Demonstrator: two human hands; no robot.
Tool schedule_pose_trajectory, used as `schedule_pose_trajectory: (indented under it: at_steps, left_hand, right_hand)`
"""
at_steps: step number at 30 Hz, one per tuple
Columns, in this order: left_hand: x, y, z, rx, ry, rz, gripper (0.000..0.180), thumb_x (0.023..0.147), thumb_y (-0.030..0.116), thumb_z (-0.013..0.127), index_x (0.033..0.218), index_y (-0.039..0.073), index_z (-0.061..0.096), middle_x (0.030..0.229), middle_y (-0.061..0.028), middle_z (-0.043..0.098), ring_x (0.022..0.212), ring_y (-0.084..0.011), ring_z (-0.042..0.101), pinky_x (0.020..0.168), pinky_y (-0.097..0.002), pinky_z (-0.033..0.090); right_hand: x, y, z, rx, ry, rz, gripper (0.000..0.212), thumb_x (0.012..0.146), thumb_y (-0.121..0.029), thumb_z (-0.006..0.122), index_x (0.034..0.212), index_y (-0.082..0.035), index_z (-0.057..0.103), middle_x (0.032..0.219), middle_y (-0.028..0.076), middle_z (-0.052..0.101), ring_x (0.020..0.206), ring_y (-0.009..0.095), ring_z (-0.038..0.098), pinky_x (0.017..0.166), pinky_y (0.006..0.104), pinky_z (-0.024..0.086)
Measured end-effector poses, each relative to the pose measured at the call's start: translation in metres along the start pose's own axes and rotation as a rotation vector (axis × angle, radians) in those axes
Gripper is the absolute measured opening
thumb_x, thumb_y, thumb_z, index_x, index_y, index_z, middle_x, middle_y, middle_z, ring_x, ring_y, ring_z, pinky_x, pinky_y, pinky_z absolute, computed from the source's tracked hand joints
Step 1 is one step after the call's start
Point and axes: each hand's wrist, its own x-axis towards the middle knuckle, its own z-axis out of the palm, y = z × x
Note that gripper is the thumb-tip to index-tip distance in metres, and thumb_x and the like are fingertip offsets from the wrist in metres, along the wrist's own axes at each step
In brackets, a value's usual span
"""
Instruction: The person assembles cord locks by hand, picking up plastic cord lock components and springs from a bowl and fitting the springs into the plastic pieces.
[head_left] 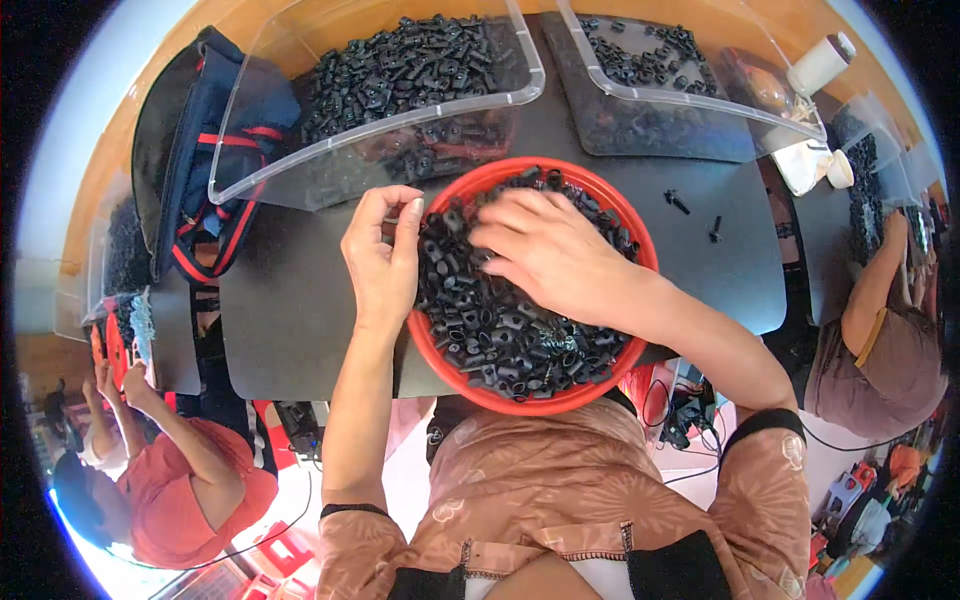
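A round red basin (648, 240) at the table's near edge is filled with small black plastic parts (500, 335), many of them short and tube-shaped. My right hand (545, 245) reaches over the basin from the right. Its slightly blurred fingers are spread and touch the parts, with their tips partly lost among them. At the basin's left rim my left hand (385, 245) is raised, thumb and curled fingers brought close together. Whatever those fingers pinch, if anything, is too small to make out. Small pale metal springs (557, 342) lie among the parts near the basin's middle.
Behind the basin a clear bin (400, 140) holds many black parts; another clear bin (690, 95) stands right of it. Two loose black pieces (677, 202) lie on the dark table (300, 330). A navy bag (215, 150) sits at left. Other people work at both sides.
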Motion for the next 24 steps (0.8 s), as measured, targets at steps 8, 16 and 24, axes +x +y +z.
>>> schedule_pose_trajectory:
  at_steps: [8,16,24]
  left_hand:
    - [0.000,0.012,-0.001,0.136,0.054,0.090,0.005,0.087,0.004,0.062,0.089,0.000,0.061,0.081,-0.0050,0.061,0.069,-0.0102,0.056,0.062,-0.0239,0.045]
    - [-0.001,0.058,0.007,0.321,-0.267,0.282,0.009,0.080,0.003,0.066,0.088,0.001,0.063,0.082,-0.0117,0.063,0.074,-0.0266,0.062,0.065,-0.0320,0.048]
    - [0.005,0.071,0.025,0.727,-0.504,0.393,0.016,0.072,0.015,0.072,0.076,0.004,0.063,0.076,-0.0096,0.057,0.079,-0.0301,0.060,0.069,-0.0415,0.047]
  right_hand:
    - [-0.046,0.023,-0.048,0.085,0.184,0.101,0.015,0.084,-0.007,0.063,0.099,-0.005,0.064,0.099,0.011,0.065,0.094,0.030,0.061,0.083,0.0399,0.048]
    - [-0.054,0.018,-0.052,0.064,0.196,0.160,0.012,0.082,-0.007,0.065,0.093,-0.003,0.064,0.093,0.011,0.065,0.089,0.029,0.063,0.078,0.0378,0.048]
    - [-0.056,0.015,-0.051,0.059,0.204,0.166,0.012,0.081,-0.008,0.066,0.091,-0.003,0.063,0.087,0.010,0.064,0.084,0.029,0.062,0.076,0.0383,0.048]
